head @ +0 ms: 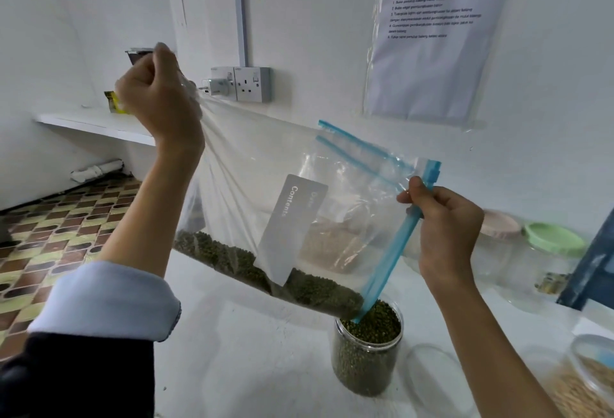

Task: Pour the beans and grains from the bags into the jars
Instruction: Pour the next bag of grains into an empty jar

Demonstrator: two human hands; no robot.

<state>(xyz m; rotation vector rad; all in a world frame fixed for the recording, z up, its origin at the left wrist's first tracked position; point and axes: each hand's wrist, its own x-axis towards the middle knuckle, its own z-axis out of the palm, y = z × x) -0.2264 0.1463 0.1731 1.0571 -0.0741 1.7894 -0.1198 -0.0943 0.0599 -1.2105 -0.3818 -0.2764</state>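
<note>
A clear zip bag (265,165) with a blue seal strip hangs tilted over the white table. My left hand (156,88) is raised high, pinching the bag's bottom corner. Gripping the blue zip edge lower down is my right hand (442,221). Green beans (309,288) lie along the bag's low side and run toward its corner, which dips into an open clear jar (367,354). The jar is nearly full of green beans. A white "Contents" label (289,228) is on the bag.
Behind the bag sits a bag of pale grain (332,245). Jars with a pink lid (500,225) and a green lid (555,238) stand at right. A clear lid (432,381) lies beside the bean jar, and a grain container (584,381) is at the right edge.
</note>
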